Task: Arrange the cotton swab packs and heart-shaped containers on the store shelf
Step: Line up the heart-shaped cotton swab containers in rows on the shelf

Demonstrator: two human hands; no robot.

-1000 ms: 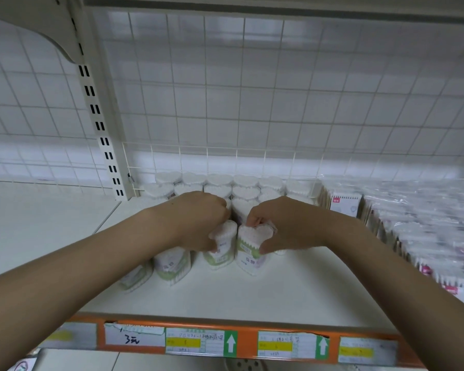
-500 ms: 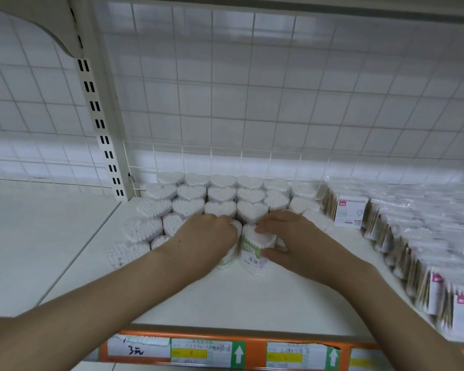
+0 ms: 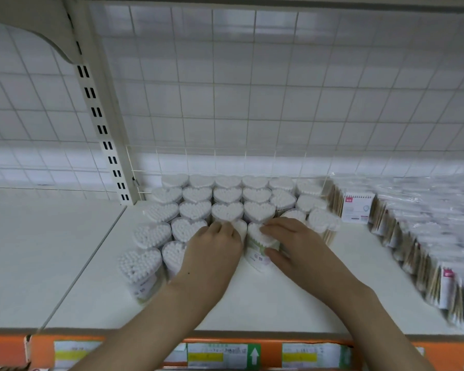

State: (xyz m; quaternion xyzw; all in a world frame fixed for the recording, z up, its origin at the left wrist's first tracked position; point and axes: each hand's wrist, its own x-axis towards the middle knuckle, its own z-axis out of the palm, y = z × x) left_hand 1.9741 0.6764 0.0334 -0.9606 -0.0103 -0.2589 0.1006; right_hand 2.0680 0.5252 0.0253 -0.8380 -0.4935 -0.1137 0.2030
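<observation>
Left hand [image 3: 214, 253]: lies palm-down over a clear heart-shaped container of white cotton swabs [image 3: 240, 230] in the front row; the fingers are curled over its top, holding it.
Right hand [image 3: 292, 243]: grips the neighbouring heart-shaped container with green-and-white label [image 3: 257, 250]; its fingers [image 3: 269, 228] lie across the swab tips and the thumb presses the labelled side.
Held containers: upright, touching each other, just in front of the main block.
Container block [image 3: 227, 195]: heart-shaped containers packed in rows against the white wire grid back panel [image 3: 252, 89], with a diagonal line of further containers running to the front left.
Cotton swab packs [image 3: 423, 236]: clear packs with wooden sticks and pink-and-white labels, standing in rows on the right side of the shelf, just beside the container block.
Shelf [image 3: 265, 303]: white flat board with an orange front strip carrying price labels [image 3: 220, 356].
Upright [image 3: 102, 124]: cream slotted post at the left rear.
</observation>
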